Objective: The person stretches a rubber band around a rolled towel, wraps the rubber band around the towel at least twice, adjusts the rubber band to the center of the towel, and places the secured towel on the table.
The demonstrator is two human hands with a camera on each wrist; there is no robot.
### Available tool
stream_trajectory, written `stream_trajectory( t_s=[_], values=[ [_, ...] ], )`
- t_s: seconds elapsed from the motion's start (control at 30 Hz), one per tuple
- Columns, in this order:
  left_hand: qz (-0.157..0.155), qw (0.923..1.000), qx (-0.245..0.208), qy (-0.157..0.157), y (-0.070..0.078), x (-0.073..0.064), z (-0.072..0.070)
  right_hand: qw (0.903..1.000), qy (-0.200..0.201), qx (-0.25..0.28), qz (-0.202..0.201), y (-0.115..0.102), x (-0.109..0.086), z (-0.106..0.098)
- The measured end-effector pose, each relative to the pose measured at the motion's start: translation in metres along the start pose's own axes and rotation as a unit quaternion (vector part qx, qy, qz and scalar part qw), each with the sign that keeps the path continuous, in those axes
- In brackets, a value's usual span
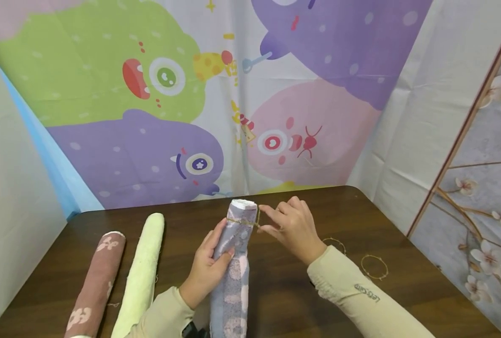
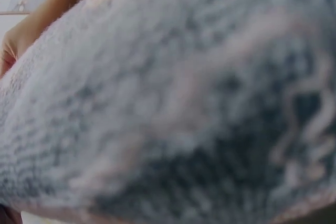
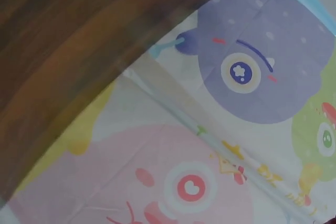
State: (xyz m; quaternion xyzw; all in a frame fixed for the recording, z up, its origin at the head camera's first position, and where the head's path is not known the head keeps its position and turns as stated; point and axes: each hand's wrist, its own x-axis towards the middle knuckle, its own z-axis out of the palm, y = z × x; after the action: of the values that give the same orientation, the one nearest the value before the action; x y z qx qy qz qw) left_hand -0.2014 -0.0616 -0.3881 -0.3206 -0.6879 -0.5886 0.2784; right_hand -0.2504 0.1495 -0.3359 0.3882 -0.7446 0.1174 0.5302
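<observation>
While your left hand point(image 1: 206, 272) wraps its fingers around the rolled lilac towel point(image 1: 233, 267), you hold that soft, nubby cylinder tilted up near the middle of the table point(image 1: 402, 300), toward its front edge. Your right hand point(image 1: 290, 227) pinches a thin tan string point(image 1: 244, 220) looped round the roll just under its white top end. Near the table's left edge lie two more terry rolls side by side: a dusty pink roll point(image 1: 96, 286) with pale flowers and a plain pale green roll point(image 1: 142, 277). Two thin wire-like rings point(image 1: 375, 267) rest flat toward the right edge, beyond your sleeve. The tabletop is dark, glossy wood grain with rounded far corners. Behind it hangs a creased backdrop point(image 1: 183, 103) printed with green, purple and pink one-eyed monsters; a panel with blossom branches stands at the right.

From the left wrist, the lilac towel point(image 2: 178, 108) fills the view as blurred, looped weave, with your right hand point(image 2: 13, 43) at the upper left.

From the right wrist, you see only the table point(image 3: 68, 40) edge and the backdrop point(image 3: 220, 129); neither the hand nor its grip shows.
</observation>
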Motion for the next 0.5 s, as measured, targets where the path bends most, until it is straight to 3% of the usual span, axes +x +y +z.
stream_trajectory(
  t_s=[0.2,0.37,0.5],
  values=[
    [0.001,0.9993,0.034,-0.018,0.0024,0.0033,-0.0039,0.9995,0.022,0.019,-0.013,-0.0015,-0.0007,0.0018],
    [-0.027,0.9957,0.076,-0.045,0.0059,0.0074,-0.0061,0.9956,0.040,0.012,-0.084,-0.0002,0.0020,-0.0003],
    [-0.028,0.9882,0.130,-0.076,0.0073,0.0090,-0.0079,0.9889,0.013,-0.011,-0.148,0.0010,0.0084,-0.0046]
  ],
)
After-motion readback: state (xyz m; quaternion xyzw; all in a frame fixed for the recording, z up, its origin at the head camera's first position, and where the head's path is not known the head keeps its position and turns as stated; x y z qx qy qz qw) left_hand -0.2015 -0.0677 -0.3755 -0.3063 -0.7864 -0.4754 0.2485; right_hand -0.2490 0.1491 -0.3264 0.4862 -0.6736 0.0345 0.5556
